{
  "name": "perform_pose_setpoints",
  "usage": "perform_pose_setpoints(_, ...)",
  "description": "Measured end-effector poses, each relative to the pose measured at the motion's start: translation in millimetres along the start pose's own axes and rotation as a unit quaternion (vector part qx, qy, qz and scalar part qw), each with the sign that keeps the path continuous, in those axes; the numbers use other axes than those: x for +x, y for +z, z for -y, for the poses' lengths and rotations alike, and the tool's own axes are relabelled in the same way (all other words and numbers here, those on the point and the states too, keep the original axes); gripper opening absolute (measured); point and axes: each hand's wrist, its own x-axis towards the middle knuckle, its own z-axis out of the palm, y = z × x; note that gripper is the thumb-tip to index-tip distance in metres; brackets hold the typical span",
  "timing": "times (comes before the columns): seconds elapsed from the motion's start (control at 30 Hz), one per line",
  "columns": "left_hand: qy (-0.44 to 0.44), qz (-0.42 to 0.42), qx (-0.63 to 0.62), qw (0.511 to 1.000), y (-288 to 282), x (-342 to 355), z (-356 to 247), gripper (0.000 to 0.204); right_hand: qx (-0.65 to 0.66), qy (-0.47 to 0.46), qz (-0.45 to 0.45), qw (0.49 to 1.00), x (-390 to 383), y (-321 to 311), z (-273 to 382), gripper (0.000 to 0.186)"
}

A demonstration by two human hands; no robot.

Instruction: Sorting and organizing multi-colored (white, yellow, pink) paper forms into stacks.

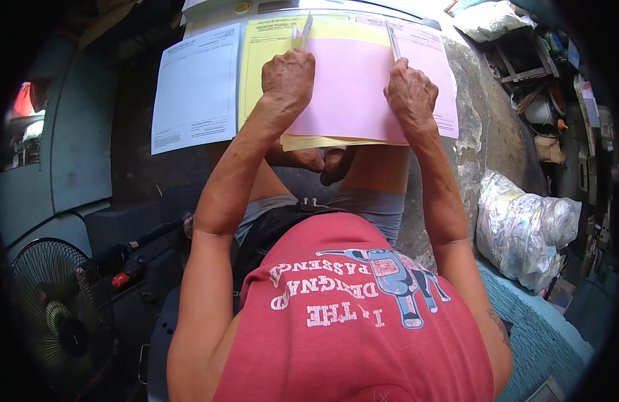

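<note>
My left hand [288, 79] is closed in a fist on the left edge of a sheaf of blank pink and yellow paper sheets [353, 87]. On the opposite edge, my right hand [411, 94] grips the same sheaf, its thumb uppermost. The sheaf's side edges bend upward beyond both fists, and yellow paper shows at the top and below the pink. Partly behind my left hand lie yellow printed forms [253, 70]. Pink printed forms [444, 84] lie beside my right hand. Pale blue printed forms [197, 87] are farthest left.
The papers rest on a white table [426, 12] over my knees. A standing fan [55, 295] is at the lower left. Wrapped plastic bundles [523, 228] sit on the right by a turquoise ledge [537, 335]. A wooden rack [523, 60] stands at the far right.
</note>
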Motion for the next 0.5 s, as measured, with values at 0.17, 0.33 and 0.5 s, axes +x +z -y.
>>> perform_pose_setpoints(0.17, -0.008, -0.169, -0.241, 0.956, -17.2, -7.8, 24.9, 0.020, 0.338, -0.012, -0.029, 0.941, 4.7, -23.8, -29.1, 0.029)
perform_pose_setpoints(0.33, -0.008, -0.306, -0.573, 0.760, -48.2, -41.4, 47.7, 0.026, 0.689, -0.026, -0.127, 0.713, -16.0, -46.1, -34.9, 0.028)
perform_pose_setpoints(0.5, 0.043, -0.284, -0.676, 0.678, -46.4, -59.9, 50.1, 0.028, 0.800, -0.085, -0.138, 0.578, -38.2, -39.5, -19.3, 0.038)
